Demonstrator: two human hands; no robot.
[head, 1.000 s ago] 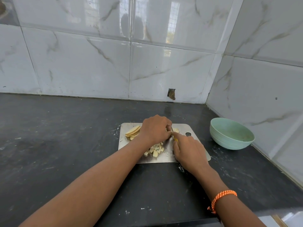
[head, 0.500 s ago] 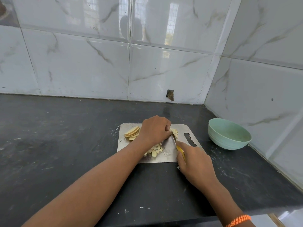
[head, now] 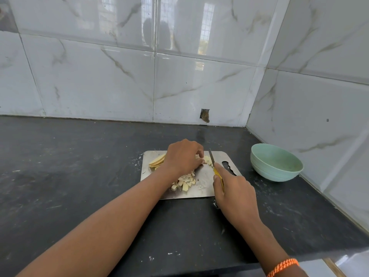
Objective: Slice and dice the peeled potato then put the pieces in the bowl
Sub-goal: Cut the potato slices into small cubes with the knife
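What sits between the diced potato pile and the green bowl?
Only the right hand with the yellow-handled knife lies between the diced potato and the green bowl. Otherwise just bare cutting board and dark countertop.

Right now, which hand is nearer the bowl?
Right. The right hand holds the knife at the board's right edge, nearer the bowl; the left hand holds potato farther left.

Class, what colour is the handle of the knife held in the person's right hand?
Yellow. The knife handle shows best in the head view, gripped by the right hand.
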